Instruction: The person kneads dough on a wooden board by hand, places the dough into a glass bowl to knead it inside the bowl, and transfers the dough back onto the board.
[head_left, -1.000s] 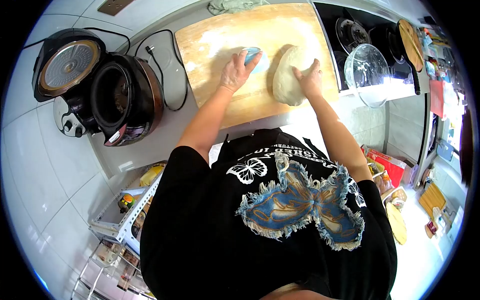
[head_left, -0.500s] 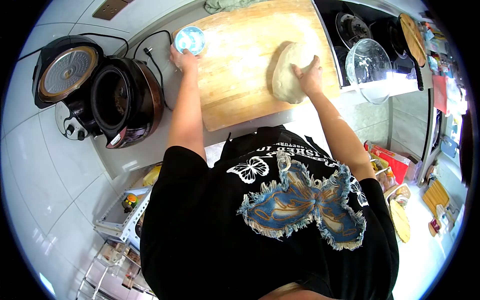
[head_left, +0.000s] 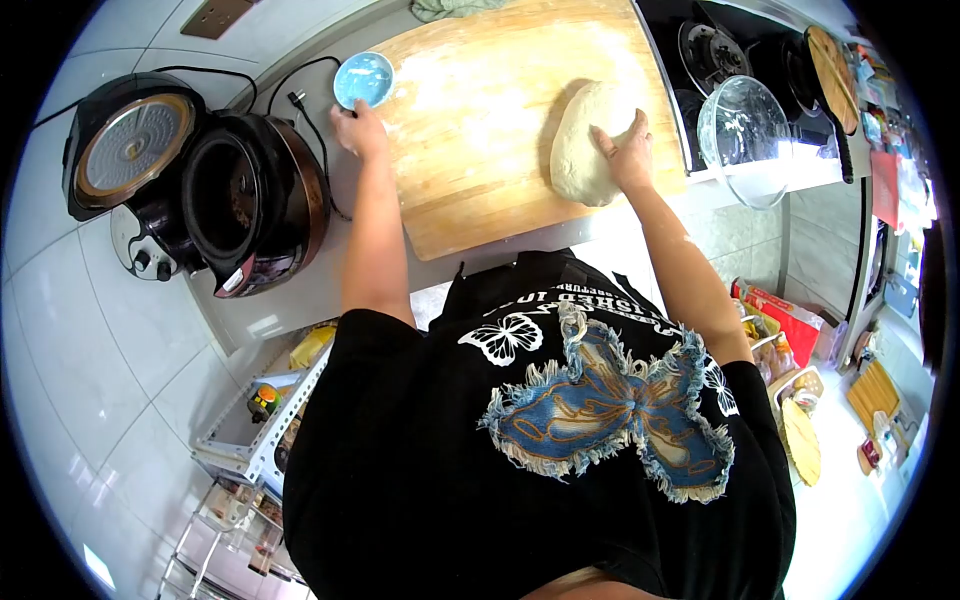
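Observation:
A pale lump of dough (head_left: pixel 580 150) lies on the right part of the floured wooden board (head_left: pixel 470 160). My right hand (head_left: pixel 628 150) rests on the dough's right side, thumb and fingers spread. At the board's upper left corner is a small light-blue bowl (head_left: pixel 364 79) with white powder inside. My left hand (head_left: pixel 359 130) is at the bowl's lower edge, with a finger touching or very near the rim; its other fingers are partly curled. Whether it grips the bowl is unclear.
A black cooker (head_left: pixel 240 205) with its lid raised stands left of the board, cables beside it. On the right, a clear glass bowl (head_left: pixel 742 140) sits at the stove (head_left: pixel 712 50). A grey-green cloth (head_left: pixel 450 8) lies behind the board.
The blue bowl has moved slightly left, and my left hand has shifted left and down from its side to its lower edge. My right hand stays on the dough.

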